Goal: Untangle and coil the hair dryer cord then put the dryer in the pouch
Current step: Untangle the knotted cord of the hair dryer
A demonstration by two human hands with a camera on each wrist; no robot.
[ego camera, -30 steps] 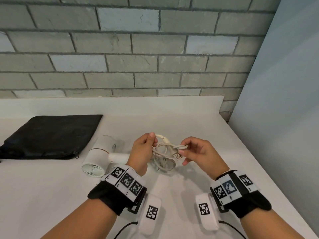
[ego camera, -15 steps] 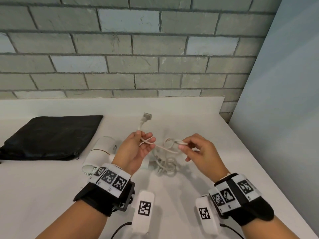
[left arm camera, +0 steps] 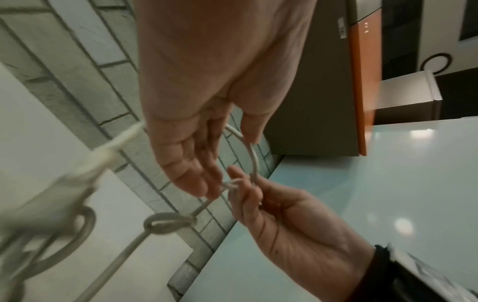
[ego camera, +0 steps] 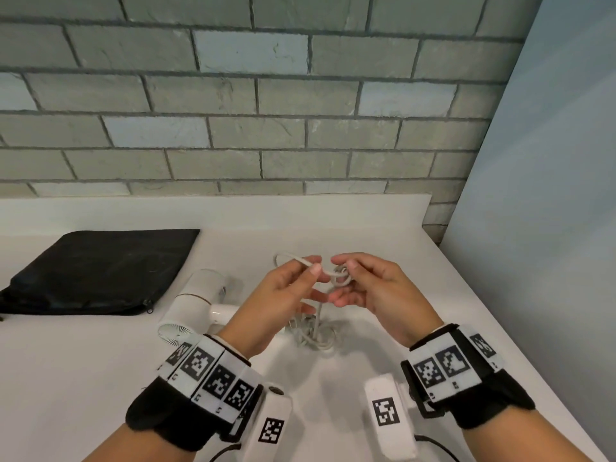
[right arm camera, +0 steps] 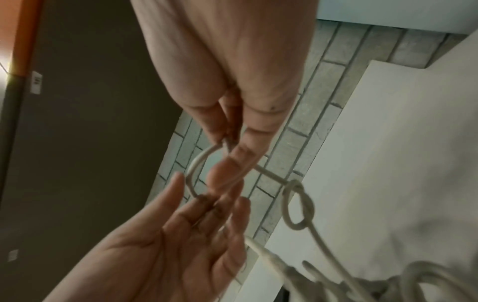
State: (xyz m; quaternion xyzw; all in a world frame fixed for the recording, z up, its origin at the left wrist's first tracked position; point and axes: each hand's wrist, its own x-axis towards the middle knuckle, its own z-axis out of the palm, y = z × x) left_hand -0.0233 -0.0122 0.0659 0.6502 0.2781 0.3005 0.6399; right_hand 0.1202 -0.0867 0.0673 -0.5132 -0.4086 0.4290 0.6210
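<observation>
Head view: both hands, left hand point(ego camera: 286, 288) and right hand point(ego camera: 373, 288), pinch the knotted cord point(ego camera: 340, 278), so untangling's barely started, with the dryer point(ego camera: 196, 305) outside the pouch point(ego camera: 96, 268).

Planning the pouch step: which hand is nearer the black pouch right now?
Left. The left hand is up over the dryer, beside the black pouch; the right hand is farther right, pinching the cord.

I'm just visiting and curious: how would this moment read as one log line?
step: untangling | left hand: pinches cord | right hand: pinches knotted loop | hair dryer: on counter | pouch: flat, unused
</observation>
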